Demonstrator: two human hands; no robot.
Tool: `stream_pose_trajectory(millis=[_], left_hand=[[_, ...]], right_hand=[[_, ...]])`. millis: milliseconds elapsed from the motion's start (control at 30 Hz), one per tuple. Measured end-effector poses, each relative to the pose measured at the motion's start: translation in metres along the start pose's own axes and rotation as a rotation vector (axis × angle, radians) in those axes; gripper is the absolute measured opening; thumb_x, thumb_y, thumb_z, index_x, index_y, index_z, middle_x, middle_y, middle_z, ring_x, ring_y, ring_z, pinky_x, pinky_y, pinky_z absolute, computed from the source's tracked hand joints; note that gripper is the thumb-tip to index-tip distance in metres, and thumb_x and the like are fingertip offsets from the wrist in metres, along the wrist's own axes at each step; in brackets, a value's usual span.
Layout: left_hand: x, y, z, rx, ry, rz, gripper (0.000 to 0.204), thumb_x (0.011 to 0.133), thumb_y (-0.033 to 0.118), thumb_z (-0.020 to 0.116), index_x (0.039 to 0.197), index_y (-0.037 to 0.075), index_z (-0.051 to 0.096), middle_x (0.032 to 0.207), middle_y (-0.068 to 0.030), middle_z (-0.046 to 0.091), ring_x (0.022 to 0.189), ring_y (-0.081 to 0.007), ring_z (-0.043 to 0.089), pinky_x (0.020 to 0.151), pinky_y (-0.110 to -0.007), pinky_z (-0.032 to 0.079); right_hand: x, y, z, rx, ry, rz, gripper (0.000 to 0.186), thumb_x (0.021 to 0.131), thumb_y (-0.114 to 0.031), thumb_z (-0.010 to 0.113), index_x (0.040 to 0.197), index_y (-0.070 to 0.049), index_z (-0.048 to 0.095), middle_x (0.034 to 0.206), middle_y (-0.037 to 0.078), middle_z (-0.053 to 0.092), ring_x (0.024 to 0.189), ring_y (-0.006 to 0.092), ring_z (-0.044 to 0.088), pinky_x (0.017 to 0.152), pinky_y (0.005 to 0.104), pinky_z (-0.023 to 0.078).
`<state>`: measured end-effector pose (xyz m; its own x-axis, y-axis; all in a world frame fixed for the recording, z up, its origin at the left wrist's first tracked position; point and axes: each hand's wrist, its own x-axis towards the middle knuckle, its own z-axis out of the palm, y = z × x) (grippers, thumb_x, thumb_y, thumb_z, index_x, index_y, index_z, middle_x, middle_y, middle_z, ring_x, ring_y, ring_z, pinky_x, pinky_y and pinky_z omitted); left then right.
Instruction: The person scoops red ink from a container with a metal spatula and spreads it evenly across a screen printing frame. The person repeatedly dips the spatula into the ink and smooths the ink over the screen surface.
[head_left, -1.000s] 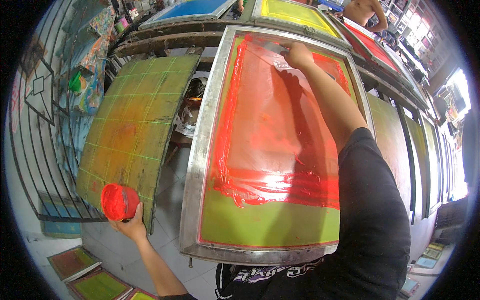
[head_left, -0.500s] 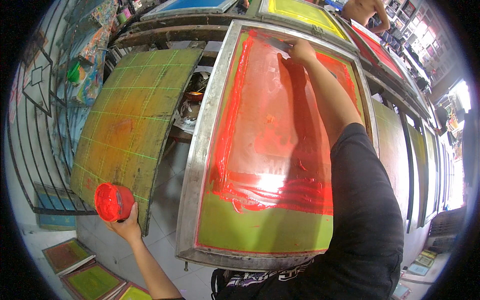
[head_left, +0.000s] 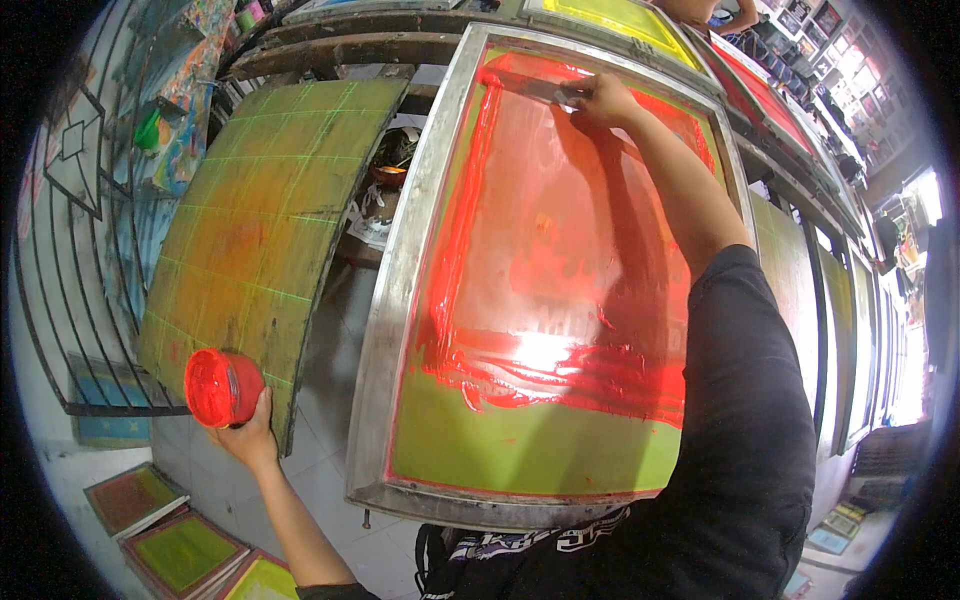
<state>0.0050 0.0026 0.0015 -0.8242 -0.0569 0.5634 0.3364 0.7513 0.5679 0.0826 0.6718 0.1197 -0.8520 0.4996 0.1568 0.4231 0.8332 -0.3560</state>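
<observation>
My left hand (head_left: 247,433) grips a round tub (head_left: 208,385) of red ink over the lower end of a gridded olive board (head_left: 250,190). My right hand (head_left: 602,100) holds a flat, dark scraper (head_left: 535,88) across the top of the large metal-framed screen (head_left: 540,450), its blade reaching the red ink at the upper left. Red ink covers most of the mesh, with thick streaks down the sides and across the lower part; a green band shows at the bottom.
Metal-bar grilles (head_left: 85,150) stand at left. Yellow (head_left: 610,20) and red (head_left: 760,95) screens lie behind, near another person (head_left: 715,12). Small framed screens (head_left: 185,555) lie on the tiled floor (head_left: 340,540) at lower left. Boards (head_left: 775,260) line the right.
The view has shifted slightly. My right hand and scraper have come a little toward me along the screen's top. My left hand still holds the tub low on the left.
</observation>
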Motion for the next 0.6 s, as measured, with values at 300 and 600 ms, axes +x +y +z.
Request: stream_pose_trajectory(millis=[300, 600], left_hand=[[0.001, -0.005, 0.004, 0.0, 0.063, 0.065, 0.075, 0.053, 0.028, 0.091, 0.118, 0.009, 0.059, 0.128, -0.015, 0.053, 0.121, -0.0346, 0.046, 0.102, -0.047, 0.032], [0.005, 0.016, -0.001, 0.033, 0.076, 0.086, 0.076, 0.053, 0.036, 0.091, 0.116, 0.008, 0.06, 0.122, -0.0141, 0.056, 0.114, -0.0354, 0.05, 0.097, -0.047, 0.037]], right_hand=[[-0.06, -0.018, 0.005, 0.029, -0.195, -0.102, 0.041, 0.077, -0.018, 0.067, 0.118, -0.017, 0.066, 0.107, 0.01, 0.069, 0.095, 0.0234, 0.067, 0.087, 0.0348, 0.05], [-0.148, -0.066, 0.01, -0.046, -0.153, -0.198, 0.034, 0.085, -0.017, 0.062, 0.119, -0.014, 0.065, 0.095, 0.014, 0.069, 0.08, 0.0255, 0.069, 0.075, 0.0354, 0.052]])
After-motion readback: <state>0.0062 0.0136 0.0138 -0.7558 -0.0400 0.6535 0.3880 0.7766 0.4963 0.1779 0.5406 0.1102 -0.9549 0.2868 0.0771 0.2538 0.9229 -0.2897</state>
